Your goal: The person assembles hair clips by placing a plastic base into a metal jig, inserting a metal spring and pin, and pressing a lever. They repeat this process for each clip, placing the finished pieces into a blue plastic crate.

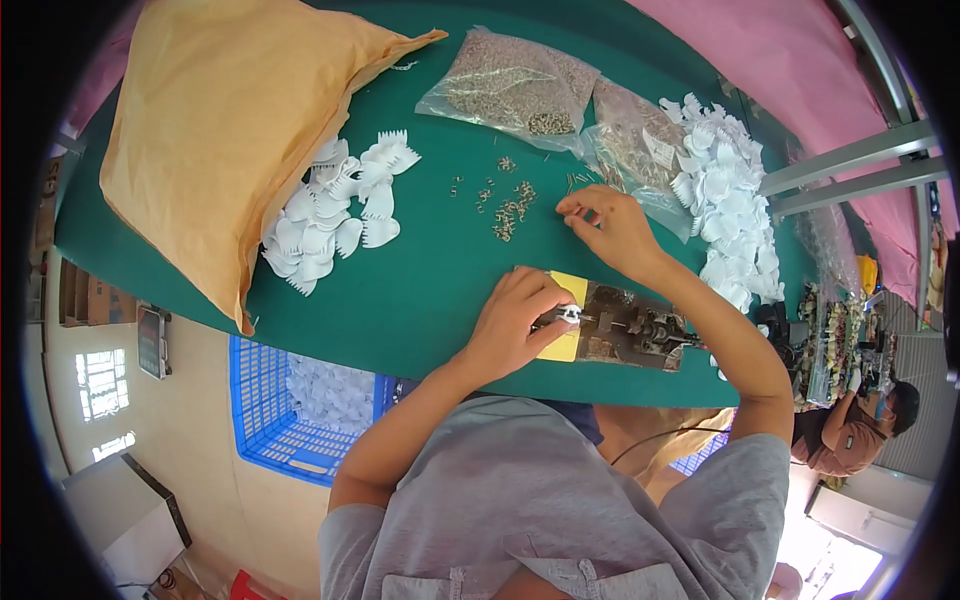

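My left hand (512, 318) is closed around a small white plastic piece (571, 314), held over a yellow plate (564, 346) at the left end of a dark metal fixture (632, 330). Farther up the table, my right hand (620, 230) has its thumb and fingertips drawn together; whatever they pinch is too small to make out. Just beyond those fingertips lie several thin metal pins (578, 182). Left of them, small curled metal parts (513, 210), perhaps springs, are scattered on the green tabletop (420, 270).
A large brown paper bag (215, 130) leans at the left beside white toothed plastic pieces (320, 220). Clear bags of small metal parts (510, 85) lie at the back. More white pieces (728, 200) heap at right. A blue crate (250, 410) stands below; a person (845, 435) is far right.
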The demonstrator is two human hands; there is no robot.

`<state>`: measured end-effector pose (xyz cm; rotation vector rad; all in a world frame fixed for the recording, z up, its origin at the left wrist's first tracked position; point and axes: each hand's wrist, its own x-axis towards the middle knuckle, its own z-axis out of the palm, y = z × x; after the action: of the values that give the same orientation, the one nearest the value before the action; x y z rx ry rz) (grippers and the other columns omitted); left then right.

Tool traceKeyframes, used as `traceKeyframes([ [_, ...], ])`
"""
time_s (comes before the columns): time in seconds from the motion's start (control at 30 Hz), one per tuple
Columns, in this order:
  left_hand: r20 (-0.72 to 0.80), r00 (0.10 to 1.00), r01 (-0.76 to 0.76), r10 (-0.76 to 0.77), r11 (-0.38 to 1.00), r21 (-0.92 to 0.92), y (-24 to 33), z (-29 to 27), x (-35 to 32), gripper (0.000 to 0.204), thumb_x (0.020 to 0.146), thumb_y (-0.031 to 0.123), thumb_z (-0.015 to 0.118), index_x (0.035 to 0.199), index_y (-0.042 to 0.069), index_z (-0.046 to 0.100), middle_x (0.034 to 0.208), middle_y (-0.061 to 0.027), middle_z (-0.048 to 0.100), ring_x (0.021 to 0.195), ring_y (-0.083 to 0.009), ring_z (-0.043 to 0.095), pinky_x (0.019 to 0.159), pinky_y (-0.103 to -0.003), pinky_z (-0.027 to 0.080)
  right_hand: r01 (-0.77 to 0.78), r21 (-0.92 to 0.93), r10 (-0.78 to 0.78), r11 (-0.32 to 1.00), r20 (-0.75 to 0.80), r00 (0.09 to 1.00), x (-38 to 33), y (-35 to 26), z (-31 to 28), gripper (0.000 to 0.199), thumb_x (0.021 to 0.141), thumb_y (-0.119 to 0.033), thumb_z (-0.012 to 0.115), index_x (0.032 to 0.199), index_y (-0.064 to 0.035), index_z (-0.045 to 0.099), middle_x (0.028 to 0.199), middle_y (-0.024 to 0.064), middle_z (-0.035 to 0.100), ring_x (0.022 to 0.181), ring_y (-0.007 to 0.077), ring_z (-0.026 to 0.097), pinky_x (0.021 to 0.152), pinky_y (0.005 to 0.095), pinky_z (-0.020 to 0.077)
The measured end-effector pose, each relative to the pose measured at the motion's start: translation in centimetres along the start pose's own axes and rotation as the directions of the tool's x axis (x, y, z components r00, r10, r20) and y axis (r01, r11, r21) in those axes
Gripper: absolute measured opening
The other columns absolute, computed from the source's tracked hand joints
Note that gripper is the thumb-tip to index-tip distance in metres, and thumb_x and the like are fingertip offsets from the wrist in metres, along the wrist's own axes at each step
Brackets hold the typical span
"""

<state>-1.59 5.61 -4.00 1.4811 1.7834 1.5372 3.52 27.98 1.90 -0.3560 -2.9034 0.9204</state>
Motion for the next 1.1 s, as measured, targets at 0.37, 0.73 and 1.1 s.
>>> traceKeyframes([
  [0.37,-0.01,1.0,0.003,-0.003,1.0,0.03,0.1,-0.2,-0.8,0.025,0.085,0.015,0.084,0.105,0.007,0.071,0.099,-0.0065,0.063,0.101,-0.0282,0.058,0.092,-0.039,0.046,0.283,-0.145,-0.293,0.948,-0.06,0.954,0.0,0.1,2.7,0.033,0.088,0.001,0.069,0.118,-0.0119,0.074,0.1,0.0073,0.066,0.099,0.0276,0.065,0.082,0.0402,0.0548],
  [0.73,-0.015,1.0,0.007,-0.007,0.999,0.032,0.1,-0.2,-0.4,0.026,0.084,0.014,0.085,0.105,0.007,0.071,0.1,-0.0061,0.064,0.101,-0.0279,0.059,0.091,-0.039,0.046,0.221,0.006,-0.22,0.975,-0.086,0.972,-0.5,0.9,2.4,0.022,0.092,-0.003,0.071,0.113,-0.0095,0.076,0.103,0.008,0.07,0.096,0.027,0.066,0.083,0.0375,0.0553],
  [1.1,-0.013,1.0,-0.013,0.013,0.999,0.03,-0.1,0.0,-0.3,0.025,0.084,0.014,0.085,0.103,0.006,0.07,0.098,-0.0069,0.064,0.099,-0.0287,0.059,0.088,-0.039,0.047,0.203,0.019,-0.202,0.979,-0.047,0.978,-0.6,1.3,2.6,0.014,0.091,-0.011,0.076,0.105,-0.0068,0.077,0.093,0.0064,0.071,0.087,0.0235,0.067,0.079,0.0348,0.0554],
])
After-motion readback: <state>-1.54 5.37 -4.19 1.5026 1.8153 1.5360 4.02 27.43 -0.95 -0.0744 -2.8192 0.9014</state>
